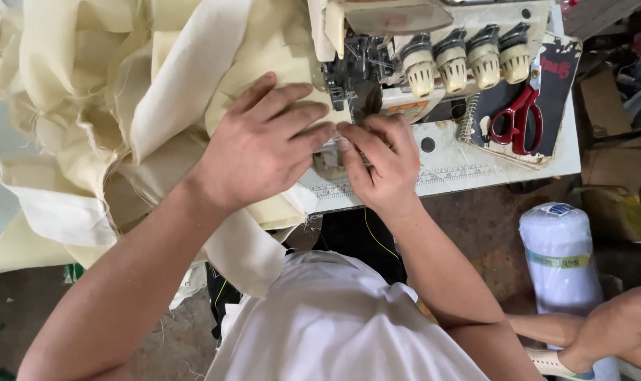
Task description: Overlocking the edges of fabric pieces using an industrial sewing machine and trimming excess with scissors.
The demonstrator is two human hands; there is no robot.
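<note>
Both forearms are bare, with no sleeves, rings or watch on the left hand [260, 144] or right hand [380, 164]. Below the sewing machine [433, 63], a plain white shirt [342, 324] covers the torso.

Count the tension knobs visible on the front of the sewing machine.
4 tension knobs, side by side along the machine's upper front. Others may sit out of frame.

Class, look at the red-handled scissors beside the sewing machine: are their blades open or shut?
Shut. The scissors lie flat on a dark notebook, handles together, blades meeting in one line.
</note>
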